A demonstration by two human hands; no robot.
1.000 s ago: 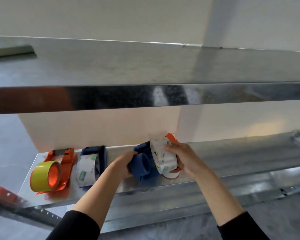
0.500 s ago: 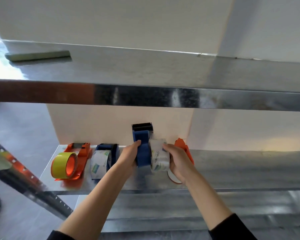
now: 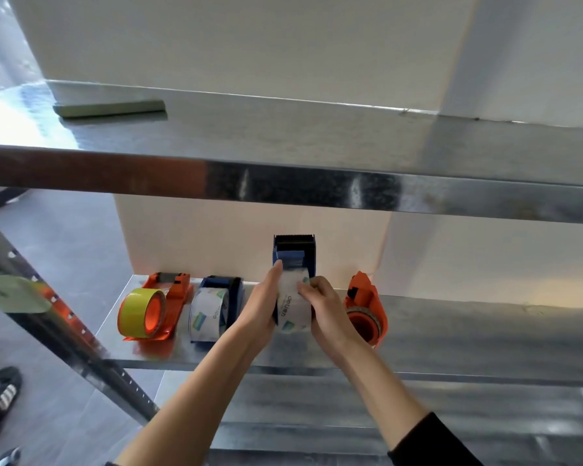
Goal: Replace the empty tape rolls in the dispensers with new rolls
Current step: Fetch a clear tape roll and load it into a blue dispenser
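Blue dispenser upright behind shelf edge, left hand around its side, right hand curled on its roll.

Bright, soft daylight enters from the upper left of the frame, where glare bleaches the end of the upper shelf. Its front lip shows streaky white highlights and a rusty orange reflection at left. The wall beneath sits in mild shade, with a warm yellow glow at far right. Wide-angle distortion bows the shelf lines. The left hand, right hand, blue dispenser and tape roll look slightly soft. A green tag at the left edge is blurred.
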